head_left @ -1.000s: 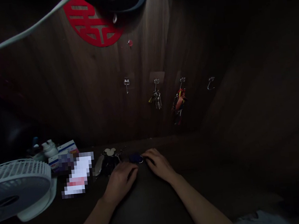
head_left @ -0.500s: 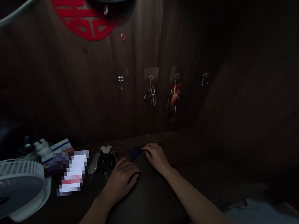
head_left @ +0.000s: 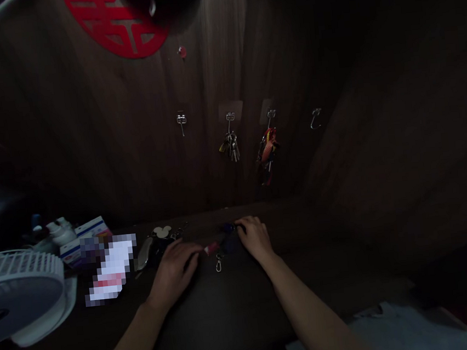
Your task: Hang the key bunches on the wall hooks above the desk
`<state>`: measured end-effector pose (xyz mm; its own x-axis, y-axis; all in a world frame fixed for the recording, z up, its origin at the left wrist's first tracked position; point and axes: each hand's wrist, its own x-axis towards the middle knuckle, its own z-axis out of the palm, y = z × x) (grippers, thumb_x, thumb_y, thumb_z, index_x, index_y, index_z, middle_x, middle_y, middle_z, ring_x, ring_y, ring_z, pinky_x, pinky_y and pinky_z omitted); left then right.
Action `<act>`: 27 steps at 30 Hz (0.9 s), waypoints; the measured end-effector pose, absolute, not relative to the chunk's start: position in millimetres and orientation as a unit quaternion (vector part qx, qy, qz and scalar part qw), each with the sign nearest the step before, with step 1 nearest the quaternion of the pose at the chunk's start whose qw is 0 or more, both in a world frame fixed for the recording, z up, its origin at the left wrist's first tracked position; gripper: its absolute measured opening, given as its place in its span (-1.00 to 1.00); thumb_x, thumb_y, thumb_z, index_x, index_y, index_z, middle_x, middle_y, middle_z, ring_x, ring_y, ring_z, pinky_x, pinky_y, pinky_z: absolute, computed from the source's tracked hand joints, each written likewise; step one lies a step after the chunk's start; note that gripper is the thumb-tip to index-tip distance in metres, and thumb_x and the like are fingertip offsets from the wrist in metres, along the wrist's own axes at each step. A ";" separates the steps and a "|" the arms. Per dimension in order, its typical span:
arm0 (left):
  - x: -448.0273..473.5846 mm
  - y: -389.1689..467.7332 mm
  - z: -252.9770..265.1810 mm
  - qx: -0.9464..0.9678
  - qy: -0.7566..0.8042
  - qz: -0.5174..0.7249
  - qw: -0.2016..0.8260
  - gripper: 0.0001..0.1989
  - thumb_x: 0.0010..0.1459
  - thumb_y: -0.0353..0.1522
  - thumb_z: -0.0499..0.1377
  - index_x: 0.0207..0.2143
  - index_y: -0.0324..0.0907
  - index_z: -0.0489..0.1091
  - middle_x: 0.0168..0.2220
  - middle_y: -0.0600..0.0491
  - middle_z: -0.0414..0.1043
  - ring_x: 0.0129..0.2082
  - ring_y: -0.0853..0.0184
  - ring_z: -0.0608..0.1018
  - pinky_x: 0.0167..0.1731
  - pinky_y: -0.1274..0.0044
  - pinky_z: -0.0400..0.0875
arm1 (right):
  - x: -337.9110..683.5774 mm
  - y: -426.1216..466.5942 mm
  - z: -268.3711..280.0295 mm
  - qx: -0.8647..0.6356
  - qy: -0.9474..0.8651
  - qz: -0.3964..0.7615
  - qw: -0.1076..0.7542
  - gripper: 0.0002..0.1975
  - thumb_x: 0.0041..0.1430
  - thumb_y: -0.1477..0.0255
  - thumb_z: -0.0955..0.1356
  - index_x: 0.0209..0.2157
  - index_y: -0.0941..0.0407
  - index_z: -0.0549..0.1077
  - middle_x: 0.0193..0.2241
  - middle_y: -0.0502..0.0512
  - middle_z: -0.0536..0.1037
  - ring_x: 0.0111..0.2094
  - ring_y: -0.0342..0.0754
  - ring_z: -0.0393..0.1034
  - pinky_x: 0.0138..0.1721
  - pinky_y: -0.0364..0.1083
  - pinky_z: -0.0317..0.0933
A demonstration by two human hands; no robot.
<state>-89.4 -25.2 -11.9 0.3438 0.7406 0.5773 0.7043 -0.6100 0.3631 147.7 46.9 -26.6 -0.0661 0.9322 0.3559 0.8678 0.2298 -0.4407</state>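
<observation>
On a dark wooden surface lies a keychain with a blue piece (head_left: 229, 227), a red piece (head_left: 211, 248) and a small metal clip (head_left: 219, 263). My right hand (head_left: 257, 239) has its fingers closed at the keychain's far right end, by the blue piece. Just left of the red piece rests my left hand (head_left: 175, 268), thumb and fingers apart, a fingertip at or very near it. Beyond my left hand is another bunch with a dark fob (head_left: 156, 250), a silvery oval piece (head_left: 143, 253) and a pale mouse-head-shaped charm (head_left: 162, 232). Dim light blurs the small parts.
Several hooks line the wall; one holds a bunch of keys (head_left: 233, 147), another an orange-and-yellow bundle (head_left: 269, 147). At left are a white fan (head_left: 25, 291), boxes (head_left: 93, 227), white bottles (head_left: 61, 234) and a blurred-out paper (head_left: 112, 269). A red ornament (head_left: 131, 36) hangs above.
My right hand has shifted slightly right with the blue end of the keychain. My left hand has moved left, uncovering the red piece and metal clip. The view has shifted a little.
</observation>
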 end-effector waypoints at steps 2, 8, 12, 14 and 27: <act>-96.9 -21.2 -12.8 0.784 0.485 0.387 -0.008 -0.80 0.23 -0.38 -0.01 -0.17 -0.11 0.38 -0.23 0.03 0.55 -0.19 0.24 0.54 0.03 0.22 0.27 | 149.4 47.9 -26.0 -0.610 -0.727 0.067 0.308 -0.75 0.16 0.55 0.24 -0.18 0.07 0.47 -0.16 0.10 0.50 -0.09 0.05 0.27 -0.12 0.00 0.09; -107.6 -18.1 -8.0 0.747 0.563 0.349 -0.053 -0.77 0.18 -0.42 -0.02 -0.21 -0.15 0.40 -0.23 -0.03 0.55 -0.17 0.15 0.53 0.05 0.13 0.18 | 146.8 49.0 -25.9 -0.551 -0.762 0.093 0.327 -0.73 0.11 0.62 0.25 -0.28 0.04 0.51 -0.16 0.06 0.49 -0.07 0.01 0.26 -0.07 0.00 0.09; -111.0 -19.4 -5.1 0.736 0.597 0.312 -0.070 -0.71 0.11 -0.50 -0.02 -0.23 -0.11 0.43 -0.21 -0.03 0.56 -0.14 0.11 0.52 0.08 0.05 0.07 | 145.3 48.5 -27.1 -0.552 -0.770 0.097 0.304 -0.67 0.11 0.62 0.24 -0.22 0.00 0.51 -0.15 0.06 0.49 -0.06 0.01 0.25 -0.06 0.00 0.09; -113.8 -19.8 -4.9 0.727 0.612 0.301 -0.074 -0.69 0.09 -0.51 -0.03 -0.21 -0.10 0.43 -0.21 -0.02 0.57 -0.12 0.11 0.51 0.10 0.04 0.04 | 146.4 48.9 -27.7 -0.575 -0.759 0.087 0.293 -0.65 0.12 0.61 0.24 -0.13 0.01 0.49 -0.14 0.08 0.49 -0.07 0.03 0.25 -0.08 0.00 0.11; -121.0 -12.2 -21.0 0.702 0.636 0.318 0.025 -0.56 0.03 -0.58 -0.05 -0.10 -0.13 0.42 -0.02 -0.08 0.41 -0.02 0.18 0.48 -0.02 0.31 0.39 | 147.8 51.4 -29.1 -0.587 -0.733 0.068 0.337 -0.64 0.15 0.58 0.21 -0.06 0.05 0.41 -0.11 0.12 0.46 -0.05 0.04 0.24 -0.05 0.02 0.12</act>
<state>-121.0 -12.2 -21.0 -0.0117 0.9100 0.4144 0.8778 -0.1891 0.4401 147.8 51.4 -29.1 -0.0838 0.9060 0.4149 0.8146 0.3021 -0.4951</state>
